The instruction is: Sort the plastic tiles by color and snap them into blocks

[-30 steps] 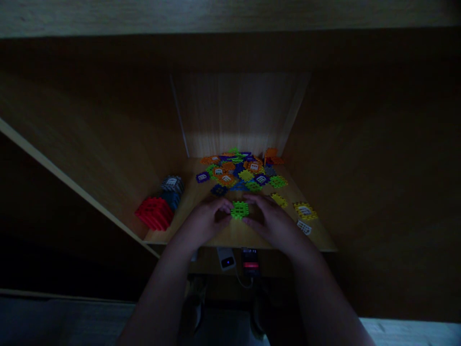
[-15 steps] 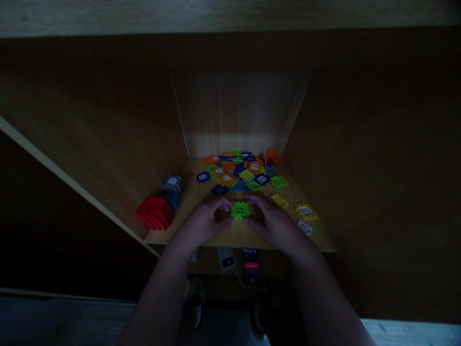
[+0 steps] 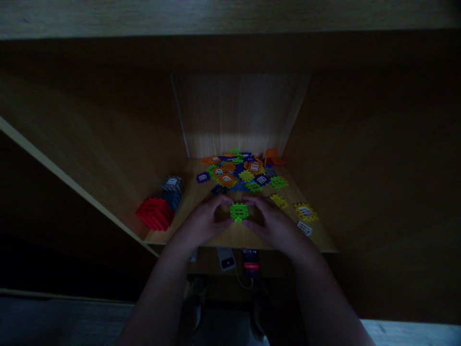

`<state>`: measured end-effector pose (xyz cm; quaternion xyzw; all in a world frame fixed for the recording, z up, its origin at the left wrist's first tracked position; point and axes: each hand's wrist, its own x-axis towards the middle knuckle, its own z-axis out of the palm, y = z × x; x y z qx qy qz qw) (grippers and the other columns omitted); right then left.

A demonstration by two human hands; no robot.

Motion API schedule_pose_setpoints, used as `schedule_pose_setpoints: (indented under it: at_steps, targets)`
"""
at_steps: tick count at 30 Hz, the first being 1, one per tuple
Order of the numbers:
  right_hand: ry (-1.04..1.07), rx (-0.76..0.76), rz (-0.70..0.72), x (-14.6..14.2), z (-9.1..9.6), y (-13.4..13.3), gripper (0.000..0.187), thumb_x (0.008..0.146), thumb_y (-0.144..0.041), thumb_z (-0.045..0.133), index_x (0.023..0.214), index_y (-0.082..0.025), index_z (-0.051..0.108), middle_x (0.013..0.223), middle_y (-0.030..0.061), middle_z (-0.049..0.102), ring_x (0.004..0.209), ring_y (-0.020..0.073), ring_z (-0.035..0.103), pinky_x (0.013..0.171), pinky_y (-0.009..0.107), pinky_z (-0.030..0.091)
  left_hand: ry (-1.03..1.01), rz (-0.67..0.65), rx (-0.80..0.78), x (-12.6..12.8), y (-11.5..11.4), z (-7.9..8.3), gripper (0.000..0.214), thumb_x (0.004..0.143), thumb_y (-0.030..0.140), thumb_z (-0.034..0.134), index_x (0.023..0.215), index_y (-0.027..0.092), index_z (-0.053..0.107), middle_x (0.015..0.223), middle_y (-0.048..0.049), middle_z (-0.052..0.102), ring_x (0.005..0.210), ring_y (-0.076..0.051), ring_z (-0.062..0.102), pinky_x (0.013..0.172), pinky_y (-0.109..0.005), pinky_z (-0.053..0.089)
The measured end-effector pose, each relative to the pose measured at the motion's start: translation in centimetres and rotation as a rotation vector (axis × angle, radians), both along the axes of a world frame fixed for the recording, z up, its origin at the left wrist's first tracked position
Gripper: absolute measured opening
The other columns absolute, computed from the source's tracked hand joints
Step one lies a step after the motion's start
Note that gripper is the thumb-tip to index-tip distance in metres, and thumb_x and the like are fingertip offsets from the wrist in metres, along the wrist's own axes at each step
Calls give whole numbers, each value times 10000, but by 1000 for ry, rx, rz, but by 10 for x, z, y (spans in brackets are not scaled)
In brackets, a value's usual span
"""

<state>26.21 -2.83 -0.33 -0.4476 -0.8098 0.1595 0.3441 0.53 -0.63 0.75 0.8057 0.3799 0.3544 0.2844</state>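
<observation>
A bright green interlocking plastic tile, with toothed edges and a windowed middle, is between my two hands over the front of the shelf. My left hand curves its thumb and fingers around the left edge. Opposite it, my right hand has the right edge between thumb and fingertips. Whether the green piece is one tile or several stacked together, I cannot tell. Behind my hands lies a loose pile of orange, purple, blue, yellow and green tiles. A yellow tile rests just beyond my right hand.
At the left stand upright rows of red tiles, blue tiles and grey tiles. A yellow tile with a white window and a white window piece lie at the right. Side walls enclose the shelf; a phone and white device sit below.
The green piece has turned slightly between my fingers, so its face shows flatter, and has shifted a little to the left. My hands stay in nearly the same place.
</observation>
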Motion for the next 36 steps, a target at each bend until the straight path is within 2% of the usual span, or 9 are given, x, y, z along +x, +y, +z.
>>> schedule_pose_setpoints:
  at_steps: [15,29,36]
  targets:
    - [-26,24,13,0,1,-1,520,990,-277,765,1478,-299,585,1500,72,695,1384,272,656,1187,474,528,-18,-37,-21,-1,1,-1,341,930,181,781,1244,254,669,1264,-36,755,1209,-225,706,1092,-367,524]
    - [-12,-12,10,-1,3,-1,507,983,-265,773,1459,-295,599,1475,83,707,1378,293,663,1186,519,530,-26,2,-21,1,0,3,265,892,180,797,1124,227,677,1122,-29,766,1061,-214,717,1003,-360,564]
    - [9,-24,26,1,2,-1,522,975,-266,789,1459,-296,595,1489,79,701,1388,283,662,1196,496,522,-13,-3,-29,0,1,0,245,883,213,805,1091,226,676,1087,-25,755,1030,-205,702,973,-342,550]
